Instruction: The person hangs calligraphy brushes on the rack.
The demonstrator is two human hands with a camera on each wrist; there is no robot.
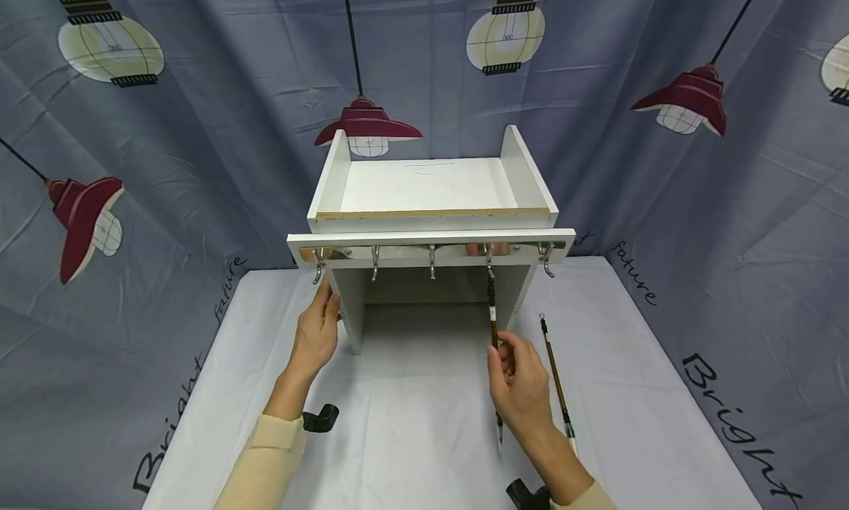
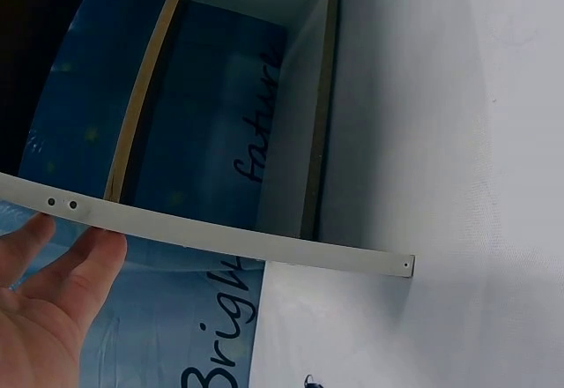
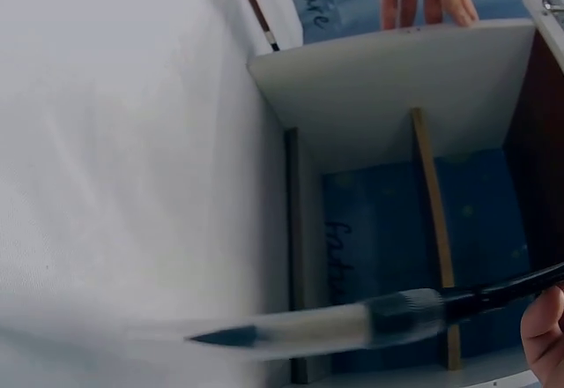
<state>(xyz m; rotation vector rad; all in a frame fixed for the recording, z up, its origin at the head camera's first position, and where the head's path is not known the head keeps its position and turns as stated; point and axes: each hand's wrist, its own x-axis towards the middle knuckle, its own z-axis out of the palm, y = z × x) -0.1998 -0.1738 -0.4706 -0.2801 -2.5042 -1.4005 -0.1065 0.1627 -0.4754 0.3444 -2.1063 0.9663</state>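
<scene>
On the left, the side panel (image 1: 346,304) of the white rack (image 1: 431,221) is touched from outside by the left hand (image 1: 317,333), whose fingers are laid against it rather than wrapped round it; the rack could be slid if too much push were given there, or dragged by a tug from the other side if too little were. Beyond that panel, part of a thin brown stick (image 3: 254,7) is shown in the right wrist view, where it could be knocked by a shift of the rack. Farther right, the brush (image 1: 493,315) is hung, or nearly so, below the fourth hook (image 1: 489,256), tip down; whether it is fully caught there cannot be told. Its handle is lightly pinched by the right hand (image 1: 520,381). If it were let go while only half caught, the brush could be dropped, and if it were pulled down hard, the rack could be tipped forward. The tip might be bent if it were lowered onto the table (image 1: 411,421). Rightmost, the spare brush (image 1: 556,370) is laid on the table near the right forearm (image 1: 560,458), by which it could be rolled.
</scene>
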